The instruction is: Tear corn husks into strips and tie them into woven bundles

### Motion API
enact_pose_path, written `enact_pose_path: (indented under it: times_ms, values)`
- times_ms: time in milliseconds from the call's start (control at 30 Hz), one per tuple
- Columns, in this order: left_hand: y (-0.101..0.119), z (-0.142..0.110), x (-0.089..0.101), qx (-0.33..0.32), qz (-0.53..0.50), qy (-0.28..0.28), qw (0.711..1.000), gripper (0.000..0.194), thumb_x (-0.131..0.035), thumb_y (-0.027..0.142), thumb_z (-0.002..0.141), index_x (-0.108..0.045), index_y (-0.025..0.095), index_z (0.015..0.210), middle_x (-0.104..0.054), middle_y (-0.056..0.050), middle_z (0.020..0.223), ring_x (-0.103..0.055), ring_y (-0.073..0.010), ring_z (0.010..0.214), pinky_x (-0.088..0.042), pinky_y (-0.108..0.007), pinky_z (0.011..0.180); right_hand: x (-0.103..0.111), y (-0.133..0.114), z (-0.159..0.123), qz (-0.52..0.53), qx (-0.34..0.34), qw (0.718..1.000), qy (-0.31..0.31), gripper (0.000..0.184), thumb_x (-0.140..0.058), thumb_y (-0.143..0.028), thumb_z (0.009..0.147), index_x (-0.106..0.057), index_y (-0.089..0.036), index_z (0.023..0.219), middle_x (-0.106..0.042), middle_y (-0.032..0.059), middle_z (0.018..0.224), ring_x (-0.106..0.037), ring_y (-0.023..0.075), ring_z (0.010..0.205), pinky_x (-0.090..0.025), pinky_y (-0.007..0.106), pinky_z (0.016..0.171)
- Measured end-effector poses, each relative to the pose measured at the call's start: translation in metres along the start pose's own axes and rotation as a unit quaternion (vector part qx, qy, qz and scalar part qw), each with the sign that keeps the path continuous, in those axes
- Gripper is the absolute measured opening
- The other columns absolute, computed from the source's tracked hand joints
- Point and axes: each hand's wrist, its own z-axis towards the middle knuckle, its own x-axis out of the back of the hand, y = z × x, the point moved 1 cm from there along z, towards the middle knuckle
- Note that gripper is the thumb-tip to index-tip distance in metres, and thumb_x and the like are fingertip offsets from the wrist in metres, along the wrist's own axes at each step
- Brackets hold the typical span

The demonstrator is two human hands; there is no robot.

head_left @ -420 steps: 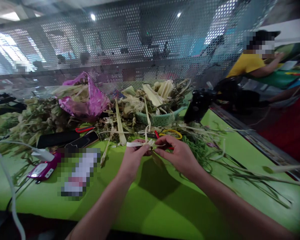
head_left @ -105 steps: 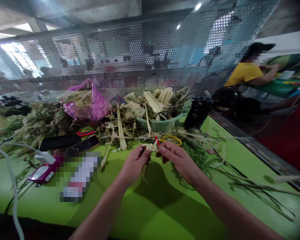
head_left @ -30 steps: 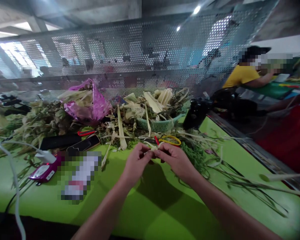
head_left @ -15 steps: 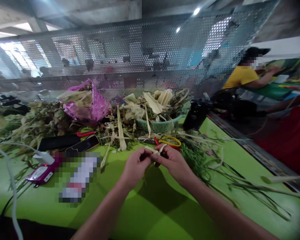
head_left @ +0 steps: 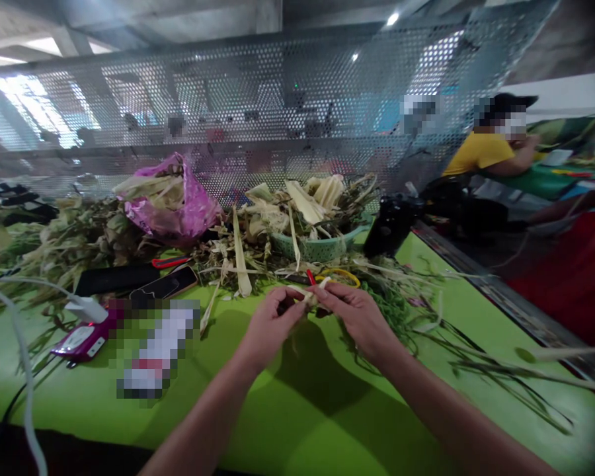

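My left hand (head_left: pixel 272 322) is closed, its thumb and fingers pinching a pale dried husk strip (head_left: pixel 311 299) over the green table. From the other side my right hand (head_left: pixel 356 316) grips the same strip between thumb and forefinger. The fingertips of both hands nearly meet, and much of the strip is hidden by them. Just beyond lie yellow-handled scissors (head_left: pixel 344 275) and a small red-handled tool (head_left: pixel 311 277). Dark green stringy plant material (head_left: pixel 384 309) sits to the right of my right hand.
A green basket (head_left: pixel 317 250) heaped with dried husks stands behind my hands, beside a pink plastic bag (head_left: pixel 196 215). A black bottle (head_left: pixel 391 225) is at right. Left are phones (head_left: pixel 164 284) and a purple power strip (head_left: pixel 84 344). A person in yellow (head_left: pixel 480 153) sits far right.
My right hand has turned, its fingers now lying more over the husk strip. The loop of strip that stood up between my hands is now pressed down into a smaller bunch.
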Motion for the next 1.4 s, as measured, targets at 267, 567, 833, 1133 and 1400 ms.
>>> enact_pose_path:
  times_ms: [267,567,833,1133,1400]
  values:
    - [-0.0002,-0.0011,-0.0048,0.044,-0.047,-0.035,0.997,0.023,-0.062,0.036,0.079,-0.057,0.016,0.09,-0.053,0.0,0.077,-0.047,-0.013,0.071,-0.038,-0.026,0.068,0.0041,0.0047,0.0034,-0.068,0.075,0.994,0.047,0.02,-0.065,-0.04,0.079,-0.07,-0.021,0.079,-0.063,0.005,0.084,-0.056,0.0205,0.083,-0.042,0.033,0.077]
    - [-0.0023,-0.0001,-0.0032,0.055,-0.056,-0.067,0.995,0.014,-0.058,0.031,0.078,-0.056,0.017,0.079,-0.047,0.002,0.07,-0.041,-0.0114,0.066,-0.033,-0.025,0.064,0.0032,0.0015,0.0005,-0.159,0.11,0.975,0.106,0.023,-0.06,-0.038,0.08,-0.061,-0.02,0.067,-0.052,0.0013,0.069,-0.047,0.0169,0.069,-0.037,0.03,0.065]
    - [0.0028,-0.0027,-0.0033,0.069,-0.055,-0.064,0.994,0.013,-0.059,0.029,0.08,-0.053,0.017,0.083,-0.052,0.001,0.076,-0.048,-0.0118,0.07,-0.039,-0.025,0.067,0.0039,0.0031,0.0034,-0.078,0.044,0.995,0.055,0.025,-0.06,-0.043,0.081,-0.059,-0.019,0.072,-0.056,0.001,0.07,-0.048,0.0154,0.066,-0.037,0.028,0.062]
    - [0.0031,-0.002,-0.0048,0.086,-0.162,-0.02,0.983,0.021,-0.065,0.028,0.075,-0.056,0.016,0.09,-0.058,-0.003,0.087,-0.054,-0.0122,0.074,-0.044,-0.025,0.069,0.0005,0.0017,-0.0013,-0.167,0.087,0.981,-0.051,0.02,-0.057,-0.037,0.086,-0.057,-0.02,0.075,-0.055,-0.0011,0.07,-0.049,0.0145,0.067,-0.038,0.026,0.063]
    - [0.0007,-0.0027,-0.0042,0.11,-0.187,0.004,0.976,0.027,-0.064,0.04,0.079,-0.059,0.014,0.084,-0.053,0.002,0.069,-0.048,-0.0074,0.059,-0.037,-0.021,0.056,-0.0004,-0.0016,-0.0033,-0.205,0.116,0.969,-0.069,0.017,-0.054,-0.028,0.087,-0.055,-0.02,0.071,-0.055,-0.0013,0.071,-0.049,0.015,0.069,-0.037,0.027,0.065]
